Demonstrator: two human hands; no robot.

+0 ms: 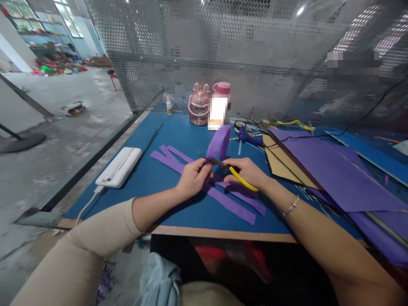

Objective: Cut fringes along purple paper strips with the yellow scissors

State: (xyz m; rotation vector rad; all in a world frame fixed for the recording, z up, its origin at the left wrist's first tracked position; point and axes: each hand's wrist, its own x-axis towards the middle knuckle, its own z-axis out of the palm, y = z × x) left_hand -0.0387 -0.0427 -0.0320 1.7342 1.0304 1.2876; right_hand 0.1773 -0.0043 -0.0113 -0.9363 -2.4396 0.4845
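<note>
My left hand (192,177) is closed in a pinch on a folded piece of purple crepe paper (218,142) that stands up from the blue table (178,127). My right hand (247,171) grips scissors (230,169) with yellow handles, and their dark blades point left at the base of the held paper. Under both hands lie several long purple paper strips (223,197), flat on the table.
A white power bank (119,166) with a cable lies at left beside thin green wires (147,146). A blue glue gun (247,137), pink bottles (199,104), a small glue bottle (170,106), large purple sheets (331,170) and brown card (282,163) lie behind and right. Perforated metal screens the back.
</note>
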